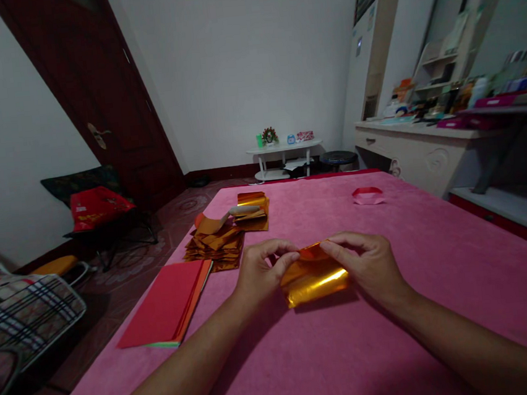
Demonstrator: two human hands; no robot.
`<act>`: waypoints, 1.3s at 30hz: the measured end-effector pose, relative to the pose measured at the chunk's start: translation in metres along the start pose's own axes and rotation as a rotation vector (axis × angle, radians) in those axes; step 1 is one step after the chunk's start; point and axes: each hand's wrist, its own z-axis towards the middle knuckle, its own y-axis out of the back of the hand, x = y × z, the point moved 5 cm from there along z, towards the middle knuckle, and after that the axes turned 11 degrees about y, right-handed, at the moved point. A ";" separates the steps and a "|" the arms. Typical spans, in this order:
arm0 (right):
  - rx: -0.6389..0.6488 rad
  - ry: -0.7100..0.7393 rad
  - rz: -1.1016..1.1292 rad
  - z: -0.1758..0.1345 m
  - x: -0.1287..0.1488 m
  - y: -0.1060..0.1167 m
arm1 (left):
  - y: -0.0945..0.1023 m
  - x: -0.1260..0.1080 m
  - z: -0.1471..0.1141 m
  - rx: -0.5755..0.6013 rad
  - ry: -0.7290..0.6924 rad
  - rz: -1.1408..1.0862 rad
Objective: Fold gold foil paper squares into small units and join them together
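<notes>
A shiny gold foil paper sheet is held just above the pink cloth, its upper edge curled over. My left hand pinches that upper edge at its left end between thumb and fingers. At the right end, my right hand grips the same edge, thumb on top. The sheet's lower edge hangs toward me. To the left of my hands lies a pile of folded gold paper pieces, and behind it a stack of gold foil sheets with a grey-handled tool resting across them.
Red paper sheets with other colours beneath lie at the left edge of the cloth. A pink ring-shaped band sits at the far right. Beyond are a small white table, a round stool and a cluttered dresser.
</notes>
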 end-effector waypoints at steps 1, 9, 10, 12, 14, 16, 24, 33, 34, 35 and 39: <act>-0.005 0.005 -0.002 0.000 0.000 0.000 | 0.000 0.000 0.000 -0.003 -0.002 -0.002; -0.049 -0.005 0.003 -0.002 -0.003 0.003 | 0.002 0.000 0.001 -0.048 0.026 -0.028; -0.071 -0.009 0.001 -0.002 -0.004 0.005 | 0.003 0.001 0.002 -0.064 0.045 -0.043; -0.114 -0.021 0.002 -0.002 -0.009 0.009 | 0.006 0.005 0.004 -0.092 0.090 -0.081; -0.146 -0.034 0.013 -0.001 -0.013 0.012 | 0.007 0.009 0.006 -0.096 0.133 -0.132; -0.158 -0.051 0.030 -0.001 -0.017 0.013 | 0.006 0.011 0.007 -0.080 0.171 -0.191; -0.107 -0.147 0.060 0.000 -0.031 0.007 | -0.005 0.025 0.006 -0.059 0.374 -0.420; -0.166 -0.106 0.079 -0.003 -0.028 0.009 | -0.007 0.045 0.010 0.003 0.430 -0.565; -0.168 -0.102 0.083 -0.003 -0.029 0.010 | -0.006 0.042 0.010 0.001 0.405 -0.548; -0.168 -0.099 0.088 -0.003 -0.030 0.010 | -0.005 0.037 0.009 -0.009 0.375 -0.528; -0.184 -0.091 0.084 -0.004 -0.034 0.012 | -0.002 0.019 0.004 -0.061 0.276 -0.440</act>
